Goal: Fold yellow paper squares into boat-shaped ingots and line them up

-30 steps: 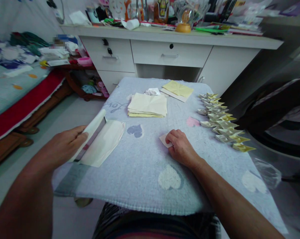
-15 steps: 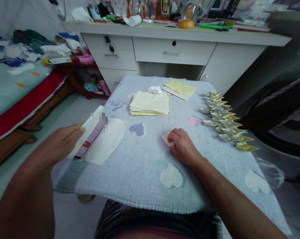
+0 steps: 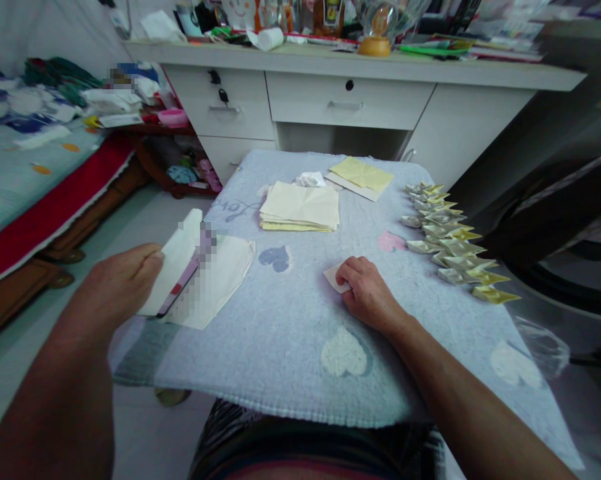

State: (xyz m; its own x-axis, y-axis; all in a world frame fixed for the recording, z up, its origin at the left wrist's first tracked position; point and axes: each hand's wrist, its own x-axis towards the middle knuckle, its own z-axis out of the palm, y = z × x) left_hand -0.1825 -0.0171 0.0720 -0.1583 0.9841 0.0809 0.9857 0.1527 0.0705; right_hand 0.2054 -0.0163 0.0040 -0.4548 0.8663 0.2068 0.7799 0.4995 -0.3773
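Observation:
My left hand is closed on the outer edge of a white sheet, holding it tilted up at the table's left edge. Under the sheet shows a purple printed strip with a red mark; part of it is blurred out. Beside it, pale paper lies flat on the cloth. Over the middle of the table, my right hand rests with curled fingers on a small folded piece of paper. The fingers hide much of that piece.
A stack of cream paper lies ahead, with crumpled white tissue behind it. Yellow paper sits at the far edge. Several folded paper boats line the right side. A white desk stands beyond the cloth-covered table.
My left hand has shifted slightly, tilting the white sheet, so the purple strip looks narrower. My right hand and the folded paper have stayed put.

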